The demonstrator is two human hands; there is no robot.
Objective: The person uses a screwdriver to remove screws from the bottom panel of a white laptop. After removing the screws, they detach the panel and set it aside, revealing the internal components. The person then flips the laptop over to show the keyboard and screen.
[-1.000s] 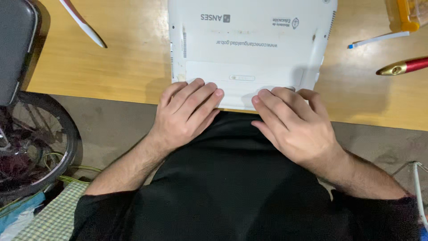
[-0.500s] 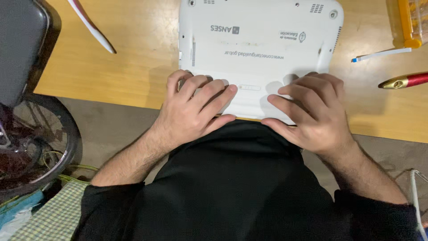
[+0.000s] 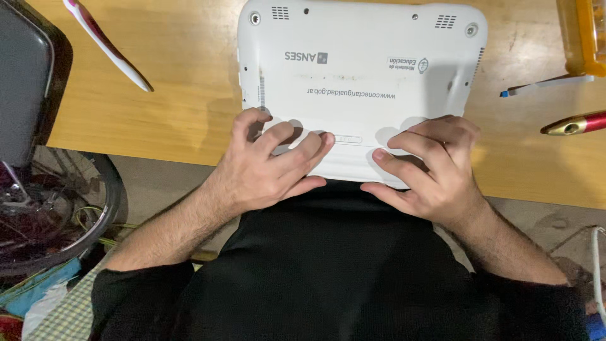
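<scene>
A small white laptop (image 3: 363, 69) lies upside down on the wooden table (image 3: 170, 107), its underside facing up, near edge hanging over the table's front. My left hand (image 3: 271, 167) rests on the near left part of its underside, fingers curled and pressing on the long battery section. My right hand (image 3: 426, 170) presses on the near right part of the same section, fingers bent. Both hands touch the laptop; neither lifts it.
A white and pink pen-like tool (image 3: 107, 47) lies at the table's upper left. A dark grey case (image 3: 25, 76) sits at far left. A yellow box (image 3: 584, 35), a white and blue pen (image 3: 546, 85) and a red and gold tool (image 3: 574, 123) lie at right. A bicycle wheel (image 3: 57, 215) stands below left.
The laptop now lies lower and more fully in view. Both hands have gone from flat to curled, fingertips pressing on the near edge section.
</scene>
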